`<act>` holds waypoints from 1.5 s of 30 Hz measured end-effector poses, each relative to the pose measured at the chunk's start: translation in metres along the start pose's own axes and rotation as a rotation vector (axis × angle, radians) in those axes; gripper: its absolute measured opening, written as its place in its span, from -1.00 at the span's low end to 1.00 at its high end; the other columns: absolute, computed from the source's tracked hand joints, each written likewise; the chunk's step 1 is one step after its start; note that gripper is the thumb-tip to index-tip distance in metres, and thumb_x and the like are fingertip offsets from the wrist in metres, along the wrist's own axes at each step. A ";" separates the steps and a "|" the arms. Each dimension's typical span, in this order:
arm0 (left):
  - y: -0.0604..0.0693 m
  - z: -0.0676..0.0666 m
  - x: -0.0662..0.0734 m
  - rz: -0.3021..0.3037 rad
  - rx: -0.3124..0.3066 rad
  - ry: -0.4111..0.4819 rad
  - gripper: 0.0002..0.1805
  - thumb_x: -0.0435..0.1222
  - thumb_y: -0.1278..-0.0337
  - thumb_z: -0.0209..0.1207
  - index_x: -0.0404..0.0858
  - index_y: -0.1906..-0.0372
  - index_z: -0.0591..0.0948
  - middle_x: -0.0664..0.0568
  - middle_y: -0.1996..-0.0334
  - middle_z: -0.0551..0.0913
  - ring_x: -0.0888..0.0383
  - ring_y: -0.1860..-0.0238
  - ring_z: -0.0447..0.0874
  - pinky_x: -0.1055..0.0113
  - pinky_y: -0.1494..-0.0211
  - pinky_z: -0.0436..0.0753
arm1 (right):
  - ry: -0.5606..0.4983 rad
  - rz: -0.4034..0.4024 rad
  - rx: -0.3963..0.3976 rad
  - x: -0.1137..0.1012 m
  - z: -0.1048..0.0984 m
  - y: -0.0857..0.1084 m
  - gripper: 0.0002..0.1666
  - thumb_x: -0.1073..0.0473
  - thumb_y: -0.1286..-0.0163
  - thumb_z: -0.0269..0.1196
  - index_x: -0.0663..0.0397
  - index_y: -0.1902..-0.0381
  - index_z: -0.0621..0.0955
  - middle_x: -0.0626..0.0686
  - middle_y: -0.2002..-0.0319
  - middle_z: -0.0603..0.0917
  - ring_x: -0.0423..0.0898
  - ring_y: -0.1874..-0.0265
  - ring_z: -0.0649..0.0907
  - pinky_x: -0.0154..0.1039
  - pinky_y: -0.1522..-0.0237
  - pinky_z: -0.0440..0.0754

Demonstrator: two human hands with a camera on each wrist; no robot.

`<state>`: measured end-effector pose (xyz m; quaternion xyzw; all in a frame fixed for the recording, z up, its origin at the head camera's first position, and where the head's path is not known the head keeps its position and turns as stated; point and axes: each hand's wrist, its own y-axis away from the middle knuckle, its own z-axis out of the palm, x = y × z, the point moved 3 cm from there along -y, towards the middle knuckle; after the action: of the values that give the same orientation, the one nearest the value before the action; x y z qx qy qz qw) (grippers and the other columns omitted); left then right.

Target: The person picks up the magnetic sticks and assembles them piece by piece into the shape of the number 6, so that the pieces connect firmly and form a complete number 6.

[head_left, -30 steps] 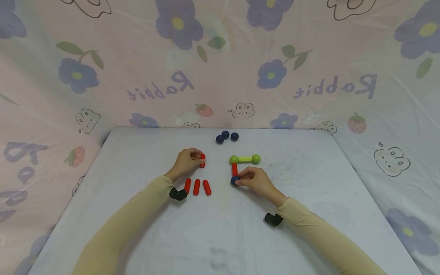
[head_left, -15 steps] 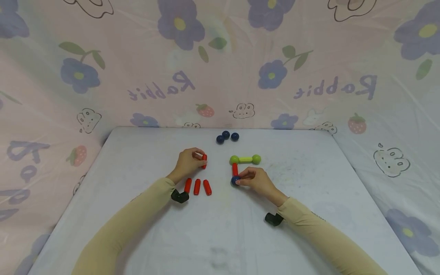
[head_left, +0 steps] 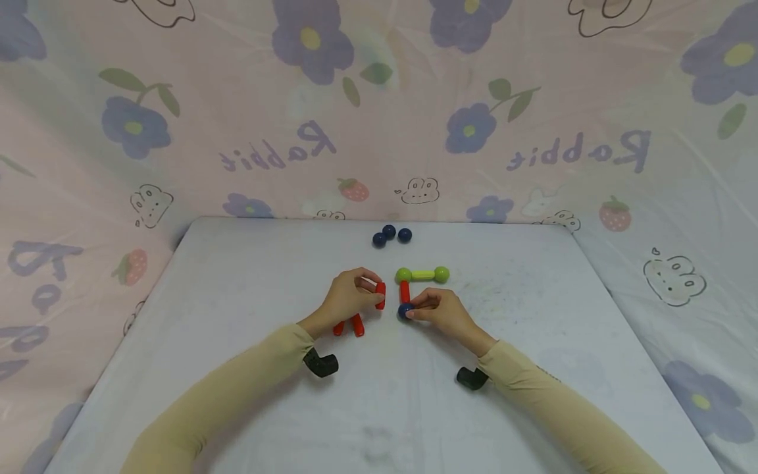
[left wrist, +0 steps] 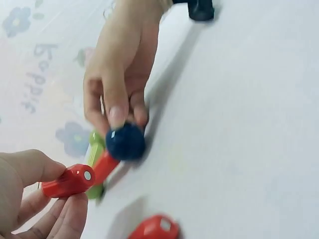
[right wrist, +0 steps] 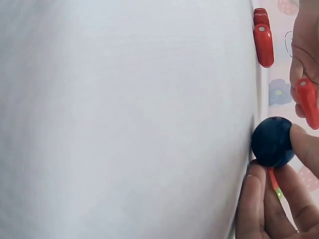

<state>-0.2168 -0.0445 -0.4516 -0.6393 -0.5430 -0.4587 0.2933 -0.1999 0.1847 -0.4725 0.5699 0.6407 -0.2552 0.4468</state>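
A short red rod (head_left: 381, 296) is pinched between the thumb and fingers of my left hand (head_left: 348, 297), held just left of the joined pieces. A pale round dot marks its end in the left wrist view. My right hand (head_left: 441, 313) pinches a dark blue ball (left wrist: 125, 143). Touching that ball is a second red rod (head_left: 404, 291), which runs back to a green ball (head_left: 403, 275). From there a yellow-green rod (head_left: 423, 275) extends right to another green ball (head_left: 441, 274). The held rod and the blue ball are apart.
Loose red rods (head_left: 358, 325) lie beneath and in front of the left wrist, partly hidden by it. Three dark blue balls (head_left: 389, 232) sit near the back edge of the white table (head_left: 509, 263). Printed fabric (head_left: 379, 145) hangs behind.
My left hand has moved right and slightly nearer, carrying the red rod toward the blue ball. Its wrist now covers part of the loose rods. The right hand stays put.
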 end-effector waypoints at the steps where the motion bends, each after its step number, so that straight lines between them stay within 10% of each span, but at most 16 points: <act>1: 0.003 0.004 0.002 -0.002 -0.012 0.013 -0.65 -0.24 -0.04 0.41 -0.10 0.03 0.64 0.00 0.20 0.74 0.21 0.30 0.72 0.39 0.27 0.64 | 0.000 -0.003 -0.002 0.000 0.000 0.000 -0.68 0.11 -0.17 0.47 0.11 0.14 0.71 0.08 0.17 0.80 -0.23 0.26 0.73 -0.37 0.19 0.64; 23: 0.045 0.069 0.003 -0.110 -0.232 0.116 -0.67 -0.26 -0.01 0.42 -0.29 0.13 0.61 -0.07 0.35 0.79 0.25 0.45 0.71 0.43 0.31 0.68 | -0.007 -0.023 -0.034 0.003 -0.003 0.000 -0.66 0.07 -0.19 0.46 0.05 0.10 0.71 0.07 0.13 0.80 -0.20 0.19 0.76 -0.36 0.16 0.64; 45: 0.032 0.066 -0.002 -0.175 -0.153 0.176 -0.65 -0.31 -0.04 0.42 -0.36 0.11 0.58 -0.08 0.35 0.78 0.25 0.53 0.70 0.39 0.35 0.73 | -0.010 -0.030 -0.040 0.003 -0.003 -0.001 -0.66 0.07 -0.21 0.45 0.07 0.10 0.70 0.08 0.12 0.80 -0.20 0.20 0.75 -0.36 0.16 0.64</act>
<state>-0.1683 0.0049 -0.4764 -0.5672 -0.5323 -0.5769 0.2493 -0.2014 0.1888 -0.4742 0.5500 0.6518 -0.2521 0.4574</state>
